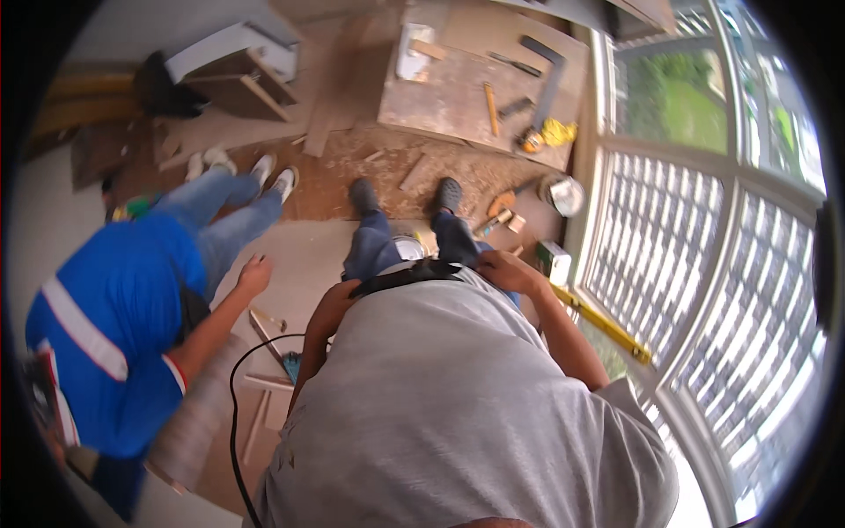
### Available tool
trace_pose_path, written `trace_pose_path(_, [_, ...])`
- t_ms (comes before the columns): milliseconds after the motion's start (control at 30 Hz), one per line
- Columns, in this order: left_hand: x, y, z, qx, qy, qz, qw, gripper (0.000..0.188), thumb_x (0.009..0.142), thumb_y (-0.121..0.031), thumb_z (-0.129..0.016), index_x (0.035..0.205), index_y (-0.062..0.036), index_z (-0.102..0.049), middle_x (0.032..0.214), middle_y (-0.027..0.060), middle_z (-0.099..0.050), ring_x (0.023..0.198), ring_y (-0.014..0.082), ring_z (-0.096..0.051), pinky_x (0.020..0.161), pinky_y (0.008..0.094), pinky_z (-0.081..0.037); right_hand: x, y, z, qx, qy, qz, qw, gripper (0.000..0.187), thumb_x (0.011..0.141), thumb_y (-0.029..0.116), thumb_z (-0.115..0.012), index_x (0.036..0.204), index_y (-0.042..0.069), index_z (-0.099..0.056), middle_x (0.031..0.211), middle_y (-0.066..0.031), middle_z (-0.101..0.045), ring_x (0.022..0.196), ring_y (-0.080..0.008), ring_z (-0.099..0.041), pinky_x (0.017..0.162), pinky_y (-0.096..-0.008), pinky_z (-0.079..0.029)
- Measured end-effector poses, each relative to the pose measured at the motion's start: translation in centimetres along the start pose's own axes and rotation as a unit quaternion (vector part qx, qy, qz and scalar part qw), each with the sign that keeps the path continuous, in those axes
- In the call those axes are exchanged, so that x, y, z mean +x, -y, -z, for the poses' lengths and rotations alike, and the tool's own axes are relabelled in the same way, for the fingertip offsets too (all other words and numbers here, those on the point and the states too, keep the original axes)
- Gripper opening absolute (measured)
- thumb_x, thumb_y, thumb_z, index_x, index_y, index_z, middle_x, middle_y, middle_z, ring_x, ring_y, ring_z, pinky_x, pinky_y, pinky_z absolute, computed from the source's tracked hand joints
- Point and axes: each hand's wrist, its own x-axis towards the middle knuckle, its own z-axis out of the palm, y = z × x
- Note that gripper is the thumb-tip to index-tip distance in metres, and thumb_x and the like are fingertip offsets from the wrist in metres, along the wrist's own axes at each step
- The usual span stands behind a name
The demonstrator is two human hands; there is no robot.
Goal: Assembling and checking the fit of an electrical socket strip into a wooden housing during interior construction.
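Both of my hands are at my waist, over a grey shirt and dark blue trousers. My left hand rests against my left hip, beside a black belt or pouch; its fingers are mostly hidden. On the other side my right hand lies at the hip by the trouser pocket, its fingertips out of sight. Nothing held shows in either hand. Between my legs a round tin stands on the floor.
A person in a blue shirt stands close at my left. Ahead, a wooden work surface bears a hammer, a square and a yellow cloth. A yellow level leans near the windows. A black cable hangs at left.
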Motion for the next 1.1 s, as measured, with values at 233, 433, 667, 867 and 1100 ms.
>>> trace_pose_path(233, [-6.7,-14.4,-7.7,0.207,-0.113,-0.102,0.967,0.028,0.096,-0.037,-0.056,0.108,-0.0123,-0.061,0.102,0.0112,-0.064,0.097,0.0268,-0.062,0.088,0.0396,-0.049,1.1,0.7,-3.2,0.064,-0.029,0.003,0.998,0.025,0.094,0.024,-0.058,0.104,0.002,-0.067,0.098,-0.0213,-0.069,0.093,-0.0355,-0.067,0.082,-0.0431,-0.051])
trace_pose_path(433, [-7.0,-8.4,-6.5,0.684,-0.087,0.036,0.723,0.026,0.098,-0.024,-0.051,0.11,-0.0093,-0.069,0.113,0.0111,-0.068,0.106,0.0218,-0.064,0.094,0.033,-0.047,-0.7,2.2,-4.9,0.091,-0.091,-0.058,0.99,0.028,0.093,0.026,-0.06,0.105,0.002,-0.068,0.096,-0.0226,-0.069,0.094,-0.0385,-0.066,0.082,-0.0447,-0.05])
trace_pose_path(667, [-3.1,2.7,-6.0,0.851,-0.118,-0.042,0.51,0.025,0.096,-0.023,-0.053,0.108,-0.0069,-0.069,0.107,0.0117,-0.069,0.1,0.0215,-0.064,0.09,0.0333,-0.048,-0.4,1.8,-7.9,0.16,-0.141,-0.045,0.976,0.032,0.091,0.028,-0.063,0.105,0.0,-0.068,0.099,-0.0245,-0.07,0.098,-0.0414,-0.066,0.084,-0.0462,-0.05])
trace_pose_path(867, [0.8,15.9,-3.1,0.982,-0.087,-0.07,0.151,0.024,0.095,-0.021,-0.055,0.106,-0.0049,-0.069,0.102,0.0122,-0.069,0.095,0.0212,-0.065,0.087,0.0336,-0.049,-1.2,1.5,-10.3,0.193,-0.196,-0.061,0.959,0.029,0.09,0.028,-0.064,0.101,0.001,-0.069,0.097,-0.024,-0.07,0.095,-0.0417,-0.066,0.082,-0.0461,-0.051])
trace_pose_path(1100, [1.7,24.3,1.5,0.994,0.001,-0.01,-0.112,0.024,0.094,-0.02,-0.056,0.104,-0.0026,-0.069,0.096,0.0128,-0.069,0.09,0.0209,-0.065,0.083,0.0339,-0.05,-0.9,1.1,-10.2,0.179,-0.199,-0.048,0.962,0.025,0.091,0.024,-0.062,0.098,0.001,-0.068,0.093,-0.021,-0.07,0.089,-0.0352,-0.067,0.08,-0.042,-0.05])
